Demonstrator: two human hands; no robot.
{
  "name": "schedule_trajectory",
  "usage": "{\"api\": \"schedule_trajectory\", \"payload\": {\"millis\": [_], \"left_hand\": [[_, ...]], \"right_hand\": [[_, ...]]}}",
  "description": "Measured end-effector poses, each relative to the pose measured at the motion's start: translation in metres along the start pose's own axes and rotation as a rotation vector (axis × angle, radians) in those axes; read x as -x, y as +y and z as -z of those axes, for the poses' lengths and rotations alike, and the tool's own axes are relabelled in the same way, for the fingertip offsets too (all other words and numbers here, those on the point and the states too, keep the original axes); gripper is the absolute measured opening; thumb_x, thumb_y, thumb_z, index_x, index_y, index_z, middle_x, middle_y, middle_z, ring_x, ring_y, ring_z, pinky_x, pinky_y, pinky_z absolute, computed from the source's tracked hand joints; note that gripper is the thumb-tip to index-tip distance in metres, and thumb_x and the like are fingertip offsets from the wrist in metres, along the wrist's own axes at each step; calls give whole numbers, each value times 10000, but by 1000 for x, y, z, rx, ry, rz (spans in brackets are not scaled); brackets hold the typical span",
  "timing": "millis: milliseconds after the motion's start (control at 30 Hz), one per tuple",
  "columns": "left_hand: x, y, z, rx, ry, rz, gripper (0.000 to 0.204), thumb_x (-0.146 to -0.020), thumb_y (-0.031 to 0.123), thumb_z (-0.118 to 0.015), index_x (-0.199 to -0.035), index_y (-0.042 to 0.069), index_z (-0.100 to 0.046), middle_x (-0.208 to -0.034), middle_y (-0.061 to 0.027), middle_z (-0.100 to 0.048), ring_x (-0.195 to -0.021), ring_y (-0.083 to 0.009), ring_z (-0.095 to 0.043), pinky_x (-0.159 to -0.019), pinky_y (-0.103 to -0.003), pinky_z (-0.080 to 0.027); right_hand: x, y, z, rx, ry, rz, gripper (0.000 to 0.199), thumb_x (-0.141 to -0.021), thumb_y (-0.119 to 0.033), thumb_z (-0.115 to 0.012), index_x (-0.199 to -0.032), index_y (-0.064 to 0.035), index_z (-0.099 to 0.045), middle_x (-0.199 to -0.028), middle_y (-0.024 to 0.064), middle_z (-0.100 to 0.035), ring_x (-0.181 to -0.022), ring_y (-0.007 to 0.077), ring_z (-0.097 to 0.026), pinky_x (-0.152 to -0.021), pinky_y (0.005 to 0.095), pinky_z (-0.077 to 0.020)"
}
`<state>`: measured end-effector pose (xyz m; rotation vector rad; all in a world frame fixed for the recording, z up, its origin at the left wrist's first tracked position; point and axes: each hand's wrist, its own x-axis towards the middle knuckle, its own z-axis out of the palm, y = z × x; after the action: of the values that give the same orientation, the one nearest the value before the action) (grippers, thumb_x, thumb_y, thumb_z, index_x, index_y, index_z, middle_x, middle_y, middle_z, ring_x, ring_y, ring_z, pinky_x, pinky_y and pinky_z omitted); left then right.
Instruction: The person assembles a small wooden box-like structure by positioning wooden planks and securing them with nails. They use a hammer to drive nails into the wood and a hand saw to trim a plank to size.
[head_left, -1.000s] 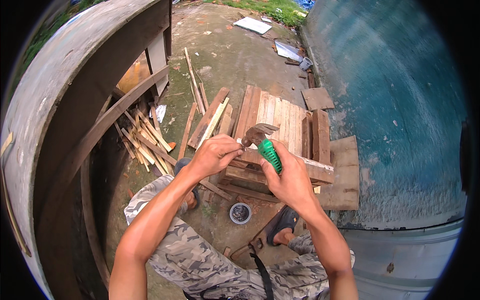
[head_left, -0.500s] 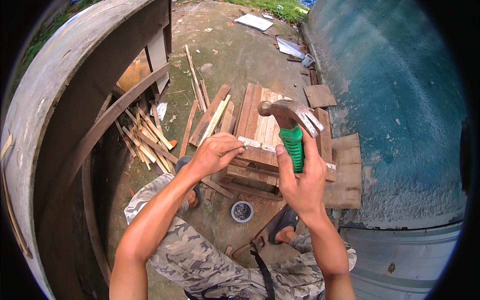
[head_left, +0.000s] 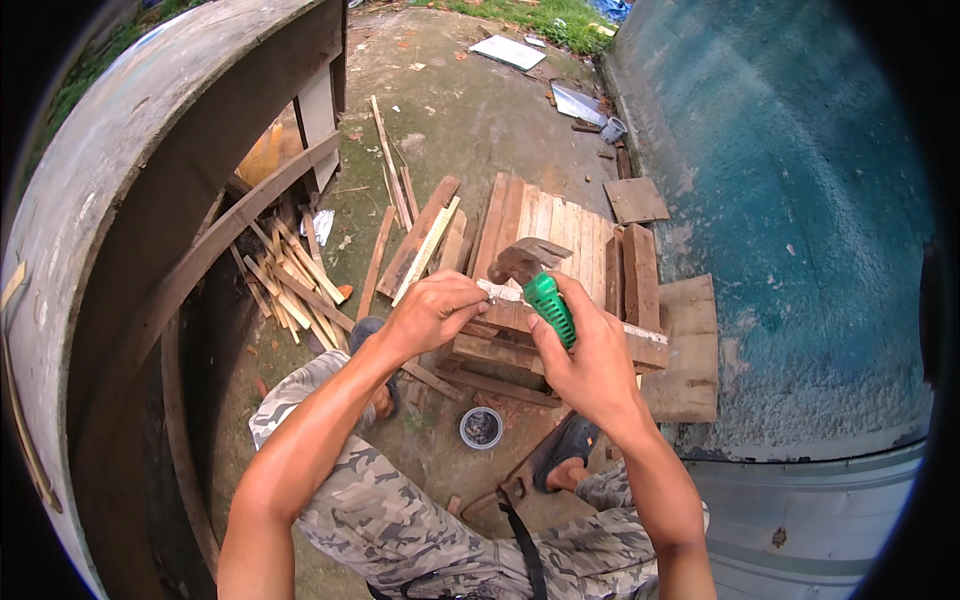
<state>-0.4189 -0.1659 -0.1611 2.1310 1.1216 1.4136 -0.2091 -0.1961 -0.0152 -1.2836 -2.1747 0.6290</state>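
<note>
My right hand (head_left: pixel 592 360) is closed around the green grip of a claw hammer (head_left: pixel 530 262). Its metal head hovers low over the front edge of a stack of wooden boards (head_left: pixel 548 225), close to my left fingertips. My left hand (head_left: pixel 432 315) pinches a small nail, mostly hidden by the fingers, at the left part of that edge. A reddish-brown wooden bar (head_left: pixel 645 347) with a whitish strip along its top runs across the front of the stack, partly behind my right hand.
A small tub (head_left: pixel 481 428) of dark bits stands on the ground between my feet. Left lie loose wood strips (head_left: pixel 290 275) beside a curved wooden structure (head_left: pixel 120 200). A teal wall (head_left: pixel 800 250) rises on the right, with a plywood sheet (head_left: pixel 690 350) near it. A handsaw (head_left: pixel 515 487) lies below.
The hammer has come down and to the left, its head now near my left fingertips. My left hand keeps its pinch at almost the same spot.
</note>
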Motion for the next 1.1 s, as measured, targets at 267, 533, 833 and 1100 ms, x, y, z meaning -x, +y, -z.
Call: {"api": "schedule_trajectory", "payload": {"millis": [267, 533, 833, 1100], "left_hand": [[3, -2, -1, -3, -17, 0, 162, -798, 6, -780, -960, -5, -769, -959, -147, -755, -924, -296, -722, -807, -382, -578], [2, -3, 0, -33, -32, -9, 188, -796, 4, -780, -983, -2, -766, -966, -137, -758, -944, -292, -722, -827, -378, -577], [5, -2, -1, -13, -23, 7, 181, -801, 3, -775, -982, -9, -763, -981, -142, -758, -971, -295, -719, -843, -381, -578], [2, -3, -3, -12, 1, -3, 174, -810, 16, -779, -983, -1, -771, -989, -145, -759, -976, -295, -718, -856, -378, -575]], "right_hand": [[4, 11, -8, 12, -84, -5, 397, -935, -87, -636, -1291, 38, -512, -939, 298, -688, -892, 498, -678, -746, 502, -527], [4, 12, -3, -14, -86, 32, 415, -921, -67, -631, -1304, 18, -498, -979, 305, -672, -913, 502, -657, -769, 506, -524], [3, 2, -9, -119, 151, 73, 369, -925, -63, -653, -1248, 50, -516, -907, 282, -670, -829, 471, -686, -708, 469, -535], [13, 28, -7, -70, 122, -74, 366, -938, -120, -643, -1263, 7, -534, -966, 268, -701, -906, 465, -689, -782, 468, -536]]}}
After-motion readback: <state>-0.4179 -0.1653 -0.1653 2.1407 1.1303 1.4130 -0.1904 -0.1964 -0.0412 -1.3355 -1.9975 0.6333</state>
